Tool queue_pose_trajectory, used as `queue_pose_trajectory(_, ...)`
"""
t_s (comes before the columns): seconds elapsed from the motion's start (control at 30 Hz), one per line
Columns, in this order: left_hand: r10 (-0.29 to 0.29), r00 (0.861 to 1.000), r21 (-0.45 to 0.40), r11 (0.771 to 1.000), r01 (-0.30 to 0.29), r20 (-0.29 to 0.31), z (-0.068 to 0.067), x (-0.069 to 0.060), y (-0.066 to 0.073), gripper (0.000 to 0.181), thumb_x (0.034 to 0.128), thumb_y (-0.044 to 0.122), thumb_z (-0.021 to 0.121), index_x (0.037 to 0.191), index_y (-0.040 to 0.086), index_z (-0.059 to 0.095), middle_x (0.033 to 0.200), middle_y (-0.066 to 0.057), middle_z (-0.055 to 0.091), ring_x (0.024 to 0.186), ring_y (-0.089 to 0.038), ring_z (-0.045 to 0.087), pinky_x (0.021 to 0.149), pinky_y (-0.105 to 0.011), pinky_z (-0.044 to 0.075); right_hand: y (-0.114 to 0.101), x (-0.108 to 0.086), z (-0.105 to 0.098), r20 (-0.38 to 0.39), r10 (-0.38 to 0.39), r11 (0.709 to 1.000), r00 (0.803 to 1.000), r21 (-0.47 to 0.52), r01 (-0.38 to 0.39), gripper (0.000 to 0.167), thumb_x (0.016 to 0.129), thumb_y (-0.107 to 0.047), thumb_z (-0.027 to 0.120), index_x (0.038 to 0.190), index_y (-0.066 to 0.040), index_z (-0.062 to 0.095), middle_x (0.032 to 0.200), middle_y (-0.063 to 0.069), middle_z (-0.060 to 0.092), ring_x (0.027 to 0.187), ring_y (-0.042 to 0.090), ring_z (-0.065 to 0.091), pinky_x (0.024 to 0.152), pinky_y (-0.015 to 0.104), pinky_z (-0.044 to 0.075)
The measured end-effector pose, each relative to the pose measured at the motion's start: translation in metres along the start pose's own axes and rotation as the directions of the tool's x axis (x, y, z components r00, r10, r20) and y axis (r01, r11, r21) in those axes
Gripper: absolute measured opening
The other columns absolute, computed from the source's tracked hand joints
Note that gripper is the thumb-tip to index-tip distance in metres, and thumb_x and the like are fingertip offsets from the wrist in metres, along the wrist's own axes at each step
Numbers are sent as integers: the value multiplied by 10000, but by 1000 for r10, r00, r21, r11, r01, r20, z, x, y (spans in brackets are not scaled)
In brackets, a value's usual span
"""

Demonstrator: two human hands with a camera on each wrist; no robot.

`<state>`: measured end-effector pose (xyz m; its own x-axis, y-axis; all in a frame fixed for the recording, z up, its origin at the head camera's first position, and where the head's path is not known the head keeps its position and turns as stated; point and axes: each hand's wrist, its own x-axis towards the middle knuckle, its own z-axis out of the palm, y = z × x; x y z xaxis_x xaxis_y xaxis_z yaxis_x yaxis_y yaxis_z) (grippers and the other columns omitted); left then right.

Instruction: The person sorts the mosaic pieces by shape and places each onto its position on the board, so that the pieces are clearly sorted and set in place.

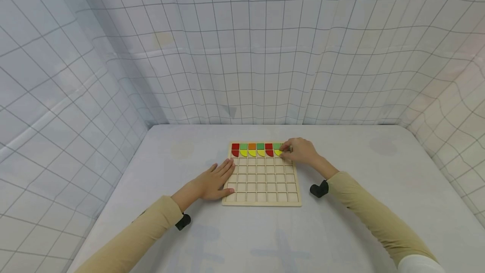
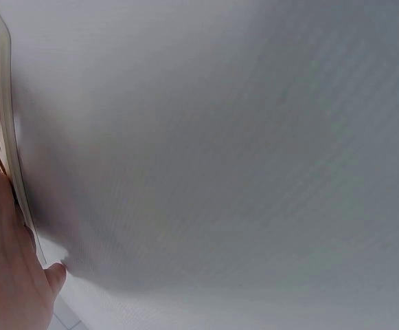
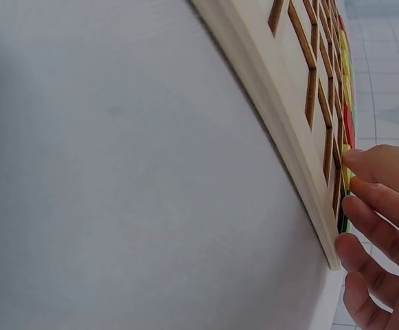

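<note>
A wooden grid board (image 1: 261,201) lies flat on the table. Its back row holds square tiles in red, green and orange. Below them, red and yellow quarter-circle tiles fill several cells. My right hand (image 1: 302,151) is over the back right corner. Between its thumb and index finger it pinches a yellow quarter-circle tile (image 1: 278,153) at the sixth cell of the second row; in the right wrist view that tile (image 3: 345,158) shows only a sliver. My left hand (image 1: 217,180) rests on the board's left edge with fingers extended; the left wrist view shows just part of it.
The table (image 1: 182,146) has a white cover and surrounds the board. White gridded curtains (image 1: 250,75) stand behind and at both sides. A black wrist device (image 1: 319,189) sits under the right forearm, another (image 1: 183,222) under the left.
</note>
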<state>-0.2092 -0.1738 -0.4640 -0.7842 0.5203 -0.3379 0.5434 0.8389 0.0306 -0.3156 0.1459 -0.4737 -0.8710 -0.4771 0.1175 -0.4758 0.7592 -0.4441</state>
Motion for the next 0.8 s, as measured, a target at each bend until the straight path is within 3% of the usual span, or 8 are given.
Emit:
queue_pose_trajectory(0.3, 4, 1000, 6, 1000, -4, -6, 0, 0, -1, 842, 974, 608, 339, 1545, 40, 96, 1629, -122, 9, 1511, -270, 16, 1193, -518, 165, -1, -1, -1, 2, 46, 999, 999, 17, -46, 239, 820, -301, 758, 976, -120, 765, 952, 34, 739, 699, 115, 540, 582, 224, 385)
queue_pose_trajectory(0.8, 5, 1000, -4, 1000, -5, -13, 1, 0, -1, 844, 973, 610, 338, 1545, 40, 96, 1628, -122, 9, 1511, -270, 19, 1191, -524, 164, -1, -2, -1, 10, 57, 998, 998, 34, -57, 230, 829, -310, 750, 978, -136, 767, 956, 36, 737, 668, 109, 511, 549, 226, 366)
